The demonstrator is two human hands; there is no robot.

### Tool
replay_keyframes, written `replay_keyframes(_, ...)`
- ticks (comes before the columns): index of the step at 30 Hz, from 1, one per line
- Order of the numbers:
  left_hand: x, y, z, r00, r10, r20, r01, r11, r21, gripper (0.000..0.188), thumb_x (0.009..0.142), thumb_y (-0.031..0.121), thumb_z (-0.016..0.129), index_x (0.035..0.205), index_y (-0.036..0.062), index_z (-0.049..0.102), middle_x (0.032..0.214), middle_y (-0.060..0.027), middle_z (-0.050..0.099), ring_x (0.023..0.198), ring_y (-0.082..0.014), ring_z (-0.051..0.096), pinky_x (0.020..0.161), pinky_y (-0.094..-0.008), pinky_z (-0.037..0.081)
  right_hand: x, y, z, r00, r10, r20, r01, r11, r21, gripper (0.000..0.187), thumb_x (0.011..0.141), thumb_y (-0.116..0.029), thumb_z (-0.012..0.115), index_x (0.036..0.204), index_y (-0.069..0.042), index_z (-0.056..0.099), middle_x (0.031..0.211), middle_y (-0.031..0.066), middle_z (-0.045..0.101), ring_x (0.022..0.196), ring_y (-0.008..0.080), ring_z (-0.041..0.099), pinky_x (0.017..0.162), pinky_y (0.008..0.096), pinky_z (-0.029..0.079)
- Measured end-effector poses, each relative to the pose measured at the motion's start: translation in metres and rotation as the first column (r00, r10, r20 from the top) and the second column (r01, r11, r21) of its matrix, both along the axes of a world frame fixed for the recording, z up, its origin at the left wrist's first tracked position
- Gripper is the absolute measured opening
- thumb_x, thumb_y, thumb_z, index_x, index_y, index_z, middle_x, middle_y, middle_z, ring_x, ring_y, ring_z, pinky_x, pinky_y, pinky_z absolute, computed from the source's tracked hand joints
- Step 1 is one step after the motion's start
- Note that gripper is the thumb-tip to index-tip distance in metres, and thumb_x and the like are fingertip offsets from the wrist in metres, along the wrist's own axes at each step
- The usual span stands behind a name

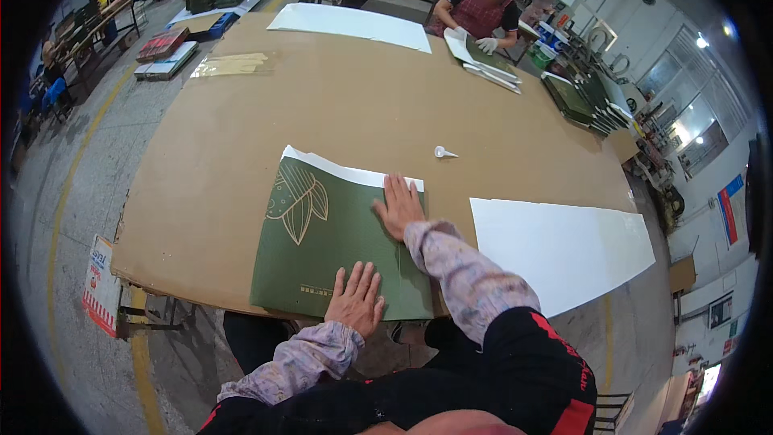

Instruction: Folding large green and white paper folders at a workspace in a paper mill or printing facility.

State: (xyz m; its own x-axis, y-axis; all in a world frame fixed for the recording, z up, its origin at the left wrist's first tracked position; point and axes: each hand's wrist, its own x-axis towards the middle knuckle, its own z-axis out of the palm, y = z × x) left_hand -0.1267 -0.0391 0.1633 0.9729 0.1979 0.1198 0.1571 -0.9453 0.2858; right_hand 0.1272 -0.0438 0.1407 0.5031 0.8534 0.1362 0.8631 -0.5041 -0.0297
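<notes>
A flat green paper bag [338, 225] with gold leaf line drawings lies on the brown table in front of me. A white strip runs along its far edge. My left hand [356, 300] rests palm down near the bag's near edge, its fingers spread. Further off, my right hand [399, 208] presses flat on the bag's far right part, fingertips on the white strip. Neither hand grips anything. A small white nozzle-tipped bottle [444, 152] lies beyond my right hand.
White sheets lie on the brown table [193, 217]: one white sheet [564, 250] at right, another white sheet [350, 26] at the far edge. Across, a gloved co-worker [483, 12] handles a green piece. Stacked green bags [581, 101] stand at far right.
</notes>
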Motion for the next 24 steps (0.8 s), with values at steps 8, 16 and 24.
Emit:
replay_keyframes(8,-0.018,0.014,0.007,0.999,0.038,0.008,-0.038,0.998,-0.04,0.054,0.091,0.039,0.039,0.131,0.0041,0.041,0.144,-0.0122,0.027,0.136,-0.0279,0.018,0.11,-0.0487,0.008,0.035,0.07,-0.015,0.994,-0.01,-0.105,0.028,0.985,0.169,0.058,0.087,-0.046,0.045,0.126,-0.003,0.044,0.132,0.0165,0.043,0.124,0.031,0.037,0.102,0.046,0.027)
replay_keyframes(16,-0.077,0.079,0.056,0.85,0.527,0.017,-0.524,0.841,0.133,0.063,0.084,0.049,0.051,0.133,0.0104,0.041,0.144,-0.0114,0.028,0.133,-0.0293,0.026,0.108,-0.0438,0.02,0.09,0.049,-0.024,0.999,0.047,0.0,-0.046,0.975,0.218,0.035,0.085,-0.035,0.051,0.104,-0.007,0.055,0.111,0.017,0.055,0.106,0.0347,0.05,0.089,0.0468,0.039)
replay_keyframes(24,-0.088,0.089,-0.004,0.691,0.699,0.184,-0.545,0.672,-0.502,0.07,0.082,0.039,0.06,0.136,0.0049,0.032,0.133,-0.0196,0.043,0.119,-0.0347,0.045,0.1,-0.0357,0.037,-0.054,0.077,-0.002,0.931,0.331,-0.156,-0.322,0.943,0.084,0.057,0.091,-0.038,0.041,0.14,-0.011,0.028,0.146,0.0149,0.022,0.136,0.0312,0.016,0.11,0.0481,0.011)
